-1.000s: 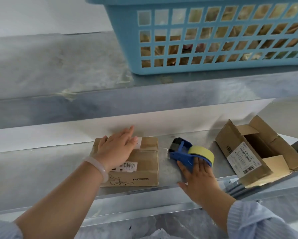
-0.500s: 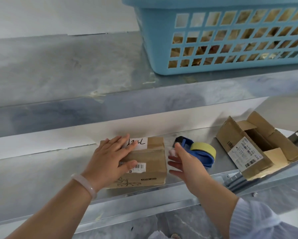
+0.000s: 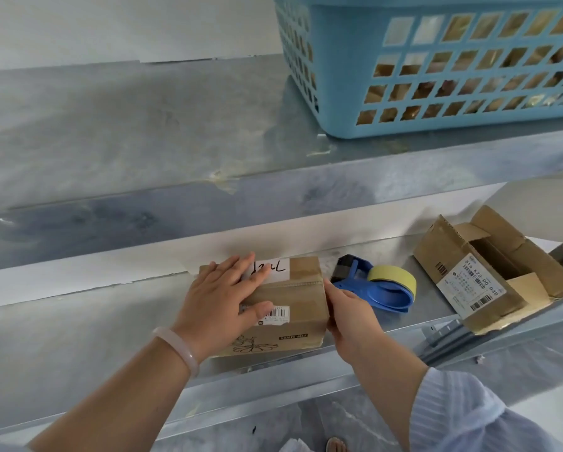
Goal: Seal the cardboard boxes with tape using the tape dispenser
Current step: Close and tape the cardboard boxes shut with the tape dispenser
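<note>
Two-tier grey metal rack: upper shelf [image 3: 143, 125] carries a light blue slotted basket [image 3: 345, 76] at top right, with brownish things showing through the holes, too blurred to name. Lower shelf [image 3: 94, 321] holds all the task items. Both forearms reach in from the bottom edge, the left bare, the right in a pale striped sleeve [image 3: 462, 415]. Open cardboard box [image 3: 436, 246] sits far right on the lower shelf, tilted, flaps standing up, printed label on its near face; the inside is dark, so contents cannot be told. Closed cardboard box [image 3: 306, 298] sits mid-shelf near the front lip, flaps down. Left hand [image 3: 221, 301] lies palm-down on its top, fingers straight and slightly spread, pressing flat, nothing grasped; fingertips reach a white handwritten label [image 3: 273, 267] at the far edge, and the thumb lies over a barcode sticker [image 3: 275, 313]. Right hand [image 3: 348, 311] is up against the closed box's right side, thumb tip at the top right edge; its fingers are hidden behind the back of the hand, so I can't tell whether it grasps or just presses. Blue tape dispenser [image 3: 381, 298] lies on the shelf between the two boxes, just beside the right hand, untouched, with a yellow tape roll [image 3: 392, 277] mounted on it. Pale bangle [image 3: 179, 349] on the left wrist.
</note>
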A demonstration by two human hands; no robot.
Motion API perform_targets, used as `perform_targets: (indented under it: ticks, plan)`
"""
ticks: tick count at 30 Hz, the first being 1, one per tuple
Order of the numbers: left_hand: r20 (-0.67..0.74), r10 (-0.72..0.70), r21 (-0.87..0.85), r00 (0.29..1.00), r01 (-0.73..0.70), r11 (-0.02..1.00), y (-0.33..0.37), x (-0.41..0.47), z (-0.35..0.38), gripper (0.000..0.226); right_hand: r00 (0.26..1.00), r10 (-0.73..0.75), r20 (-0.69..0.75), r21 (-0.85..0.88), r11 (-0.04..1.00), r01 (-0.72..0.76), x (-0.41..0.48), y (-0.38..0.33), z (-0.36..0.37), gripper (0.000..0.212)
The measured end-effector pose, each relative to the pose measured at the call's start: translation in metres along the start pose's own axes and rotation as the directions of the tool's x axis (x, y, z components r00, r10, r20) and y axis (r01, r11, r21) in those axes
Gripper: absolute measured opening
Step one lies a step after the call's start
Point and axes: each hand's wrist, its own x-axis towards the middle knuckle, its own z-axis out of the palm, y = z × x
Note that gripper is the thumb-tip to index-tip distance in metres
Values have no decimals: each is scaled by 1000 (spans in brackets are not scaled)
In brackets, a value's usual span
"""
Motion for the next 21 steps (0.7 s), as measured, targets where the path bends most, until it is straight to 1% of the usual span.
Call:
perform_targets:
  ticks: [2,3,4,6,7,8,9,11,12,13,14,15,16,17,18,19,21]
  plan:
    - [-1,-3,-3,1000,3,1000,0,0,2,79,1000,19,13,41,999,-19,-1,6,3,48]
    - [-4,-2,-5,1000,2,1000,0,0,2,79,1000,12,1,29,1000,-12,-1,8,4,53]
    - [-14,-1,-15,1000,1,1000,0,0,3,79,999,-21,-28,-30,999,20,-1,8,4,52]
    - [-42,-4,-54,999,2,999,-1,0,3,76,989,-119,-83,-185,977,102,-3,4,4,39]
    - [-65,-3,-83,998,-3,997,-1,1,2,73,981,-170,-95,-235,961,144,-4,0,3,34]
    - [-97,-8,-136,995,-5,991,-1,0,2,67,970,-220,-99,-257,948,189,-5,-4,3,32]
    - [-150,-33,-231,988,-2,973,-1,-1,1,60,956,-273,-104,-278,931,236,-6,-7,3,33]
    - [-269,-150,-442,951,17,897,-1,-4,-2,45,919,-386,-77,-363,870,335,-11,-13,8,50]
    - [-322,-209,-470,924,36,882,-1,-5,-3,44,904,-425,-40,-419,829,371,-16,-15,13,64]
    - [-359,-247,-429,900,76,900,-2,-5,-4,48,897,-443,3,-473,790,391,-21,-17,21,81]
    - [-358,-277,-351,891,147,925,-3,-5,-4,59,895,-444,38,-530,750,395,-26,-17,29,96]
    - [-304,-317,-283,899,232,931,-4,-5,-2,75,893,-447,57,-590,706,391,-29,-17,37,107]
    - [-202,-373,-261,905,318,912,-6,-4,0,90,889,-455,59,-649,659,380,-30,-15,43,111]
    - [-96,-423,-293,901,380,877,-8,-3,3,102,880,-472,43,-697,617,365,-30,-12,46,110]
    - [-17,-451,-367,892,414,833,-10,-2,6,108,868,-495,23,-726,589,355,-29,-10,47,109]
    - [16,-460,-448,888,417,791,-12,-1,9,109,855,-519,6,-735,577,356,-29,-8,48,107]
    - [-18,-472,-551,882,385,740,-14,1,14,101,837,-547,-11,-724,581,371,-28,-6,47,103]
